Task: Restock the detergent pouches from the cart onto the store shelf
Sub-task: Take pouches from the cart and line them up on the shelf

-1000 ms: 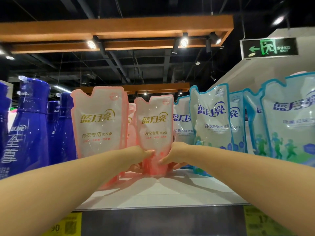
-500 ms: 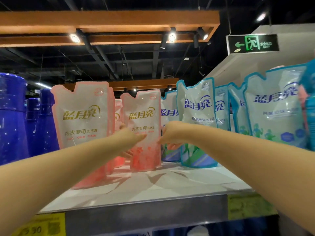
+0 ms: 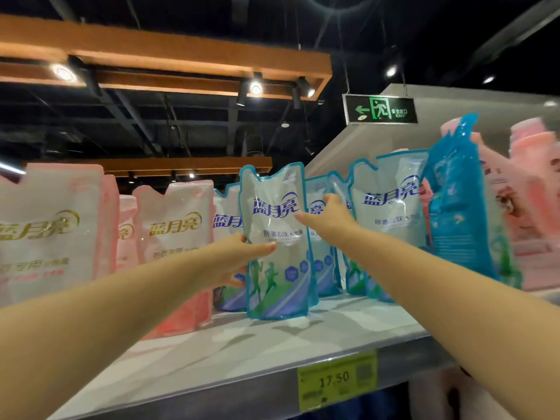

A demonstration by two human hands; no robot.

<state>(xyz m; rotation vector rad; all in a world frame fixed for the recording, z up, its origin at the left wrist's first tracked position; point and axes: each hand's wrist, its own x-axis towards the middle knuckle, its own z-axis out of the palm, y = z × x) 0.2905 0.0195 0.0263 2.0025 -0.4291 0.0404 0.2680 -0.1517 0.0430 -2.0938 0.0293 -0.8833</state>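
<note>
A blue-edged detergent pouch (image 3: 277, 247) stands upright on the white shelf (image 3: 272, 344), in front of the other blue pouches. My left hand (image 3: 236, 259) grips its left edge, thumb across the front. My right hand (image 3: 328, 218) holds its right edge, fingers behind it, thumb on the front. More blue pouches (image 3: 391, 219) stand to the right. Pink pouches (image 3: 175, 250) and a larger-looking pink one (image 3: 51, 237) stand to the left. No cart is in view.
A darker blue pouch (image 3: 460, 213) leans at the right, with pink bottles (image 3: 533, 207) behind it. A yellow price tag (image 3: 338, 380) reading 17.50 sits on the shelf's front edge. Wooden ceiling beams and a green exit sign (image 3: 380, 110) hang above.
Both hands have left the pink pouch and moved right onto the front blue pouch. The view has swung right, so the blue bottles at the left are out of sight.
</note>
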